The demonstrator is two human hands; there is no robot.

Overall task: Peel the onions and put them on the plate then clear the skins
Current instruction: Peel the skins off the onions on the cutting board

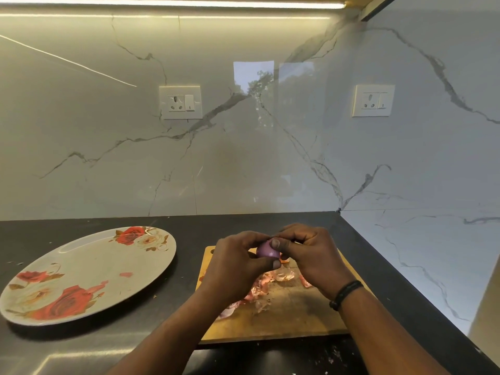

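I see both hands raised above wooden cutting board (273,318). Left hand (238,262) curled round purple onion (266,250), thumb under its lower side. Right hand (311,255) pinches onion top, thumb pressed on upper face, fingers bent over. Onion held clear of board, between 2 hands. Loose skins (259,289) lie scattered on board beneath. Floral plate (89,274) sits left of board on dark counter (189,228), apart from it. Black band (345,293) on right wrist. 2 wall sockets on marble backsplash.
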